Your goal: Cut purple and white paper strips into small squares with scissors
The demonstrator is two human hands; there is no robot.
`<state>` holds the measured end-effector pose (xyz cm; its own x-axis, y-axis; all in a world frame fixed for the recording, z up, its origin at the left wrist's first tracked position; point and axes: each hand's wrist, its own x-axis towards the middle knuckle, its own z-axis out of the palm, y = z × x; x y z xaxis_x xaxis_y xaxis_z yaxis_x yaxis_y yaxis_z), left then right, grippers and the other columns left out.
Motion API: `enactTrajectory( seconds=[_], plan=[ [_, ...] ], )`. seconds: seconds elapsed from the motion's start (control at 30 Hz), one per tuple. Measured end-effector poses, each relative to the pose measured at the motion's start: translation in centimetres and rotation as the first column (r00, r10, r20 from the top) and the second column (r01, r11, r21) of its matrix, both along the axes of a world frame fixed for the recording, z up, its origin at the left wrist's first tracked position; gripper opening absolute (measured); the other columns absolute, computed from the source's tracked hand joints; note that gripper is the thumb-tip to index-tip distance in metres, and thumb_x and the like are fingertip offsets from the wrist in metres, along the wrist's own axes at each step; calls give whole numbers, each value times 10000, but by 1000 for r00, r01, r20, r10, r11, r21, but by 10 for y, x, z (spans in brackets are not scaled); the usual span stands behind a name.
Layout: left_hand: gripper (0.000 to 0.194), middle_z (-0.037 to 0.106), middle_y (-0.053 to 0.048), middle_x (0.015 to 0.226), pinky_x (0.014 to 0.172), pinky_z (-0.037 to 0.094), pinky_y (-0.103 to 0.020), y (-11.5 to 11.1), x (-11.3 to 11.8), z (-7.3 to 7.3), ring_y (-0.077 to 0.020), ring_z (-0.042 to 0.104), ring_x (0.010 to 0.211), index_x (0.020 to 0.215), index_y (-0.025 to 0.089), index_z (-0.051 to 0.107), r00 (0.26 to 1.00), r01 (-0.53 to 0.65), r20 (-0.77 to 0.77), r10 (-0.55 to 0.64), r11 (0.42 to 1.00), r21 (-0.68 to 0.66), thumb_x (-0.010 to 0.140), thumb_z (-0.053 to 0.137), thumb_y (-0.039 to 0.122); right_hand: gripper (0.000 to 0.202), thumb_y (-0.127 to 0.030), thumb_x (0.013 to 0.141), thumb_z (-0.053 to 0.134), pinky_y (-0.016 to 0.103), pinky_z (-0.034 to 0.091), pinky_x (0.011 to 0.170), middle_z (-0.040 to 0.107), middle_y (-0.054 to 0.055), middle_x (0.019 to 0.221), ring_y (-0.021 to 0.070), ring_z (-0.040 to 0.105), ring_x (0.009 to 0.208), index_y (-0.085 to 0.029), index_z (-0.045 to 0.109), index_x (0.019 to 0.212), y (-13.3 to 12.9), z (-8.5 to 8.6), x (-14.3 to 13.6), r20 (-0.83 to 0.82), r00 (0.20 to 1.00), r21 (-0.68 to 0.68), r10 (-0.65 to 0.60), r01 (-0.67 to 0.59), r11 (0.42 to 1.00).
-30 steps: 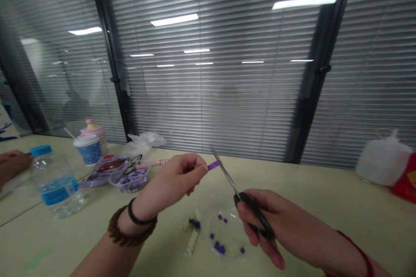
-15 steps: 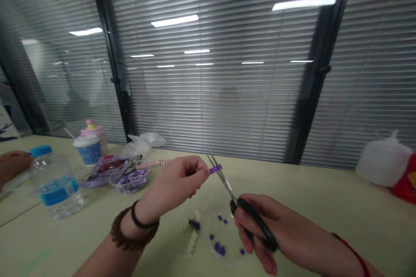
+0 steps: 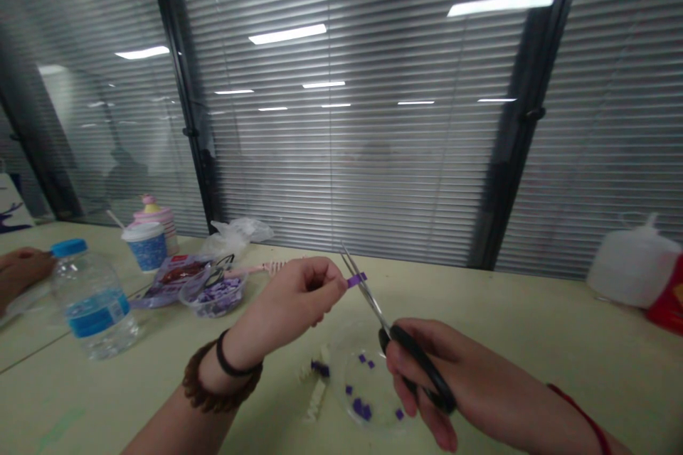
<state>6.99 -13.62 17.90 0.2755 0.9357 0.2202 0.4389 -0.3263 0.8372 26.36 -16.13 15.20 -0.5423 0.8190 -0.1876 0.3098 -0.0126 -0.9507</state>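
Observation:
My left hand (image 3: 305, 291) pinches a narrow purple strip (image 3: 354, 280) between thumb and fingers, its free end pointing right. In my right hand (image 3: 432, 370) are black-handled scissors (image 3: 376, 308), fingers through the loops. The slightly parted blades cross the strip near its free end. Below the scissors sits a clear shallow dish (image 3: 349, 416) with several small purple squares (image 3: 363, 409) in it. Just left of the dish lie cream-coloured wavy pieces (image 3: 316, 398) with a dark purple bit (image 3: 320, 368) on them.
Left of my hands stand a clear bowl of purple pieces (image 3: 216, 297), a purple packet (image 3: 165, 281), a water bottle (image 3: 99, 306) and a blue cup (image 3: 146, 249). Another person's hand (image 3: 24, 270) rests at far left. A white squeeze bottle (image 3: 632, 263) stands right, before window blinds.
Almost nothing differs. The view has shifted very slightly; both hands, the strip and the scissors keep the same arrangement.

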Motion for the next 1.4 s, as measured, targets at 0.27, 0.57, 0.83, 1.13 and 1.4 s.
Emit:
enactTrajectory(
  seconds=[0.27, 0.57, 0.83, 1.13, 1.4],
  plan=[
    [249, 441, 73, 486, 433, 310, -186, 3, -3, 0, -74, 399, 433, 635, 171, 526, 1000, -17, 23, 17, 1000, 2, 777, 549, 375, 361, -506, 859, 512, 143, 320, 336, 597, -29, 641, 17, 464, 332, -172, 477, 727, 5, -10, 4, -12, 1000, 9, 8, -8, 1000],
    [254, 459, 62, 554, 441, 333, -189, 8, -8, -4, -71, 411, 449, 656, 171, 502, 998, 20, 63, -22, 999, 35, 821, 524, 362, 445, -611, 790, 529, 169, 348, 387, 576, -30, 621, 35, 475, 373, -181, 455, 703, 2, -2, 5, 17, 999, 43, -41, 41, 998],
    [251, 469, 55, 610, 454, 345, -188, 5, -7, -4, -66, 419, 475, 686, 171, 489, 990, 104, 95, -107, 994, 39, 852, 509, 359, 315, -453, 853, 496, 178, 352, 403, 557, -37, 615, 34, 449, 371, -182, 479, 694, 2, -7, 4, 87, 996, 77, -12, 5, 997],
    [267, 460, 58, 593, 460, 338, -200, 4, -5, -3, -72, 417, 476, 679, 173, 487, 996, 79, 50, -80, 997, 18, 845, 501, 381, 315, -433, 878, 492, 169, 331, 394, 550, -41, 600, 26, 435, 356, -178, 479, 695, 4, -8, 4, 71, 997, 76, 4, -10, 997],
    [259, 432, 69, 545, 454, 334, -189, 8, -9, -4, -72, 410, 464, 653, 170, 489, 999, 28, 25, -29, 999, 41, 822, 514, 364, 334, -473, 868, 499, 140, 273, 324, 579, -38, 606, 8, 420, 316, -175, 475, 718, 6, -8, 7, 42, 999, 28, -7, 6, 1000]
  ],
)
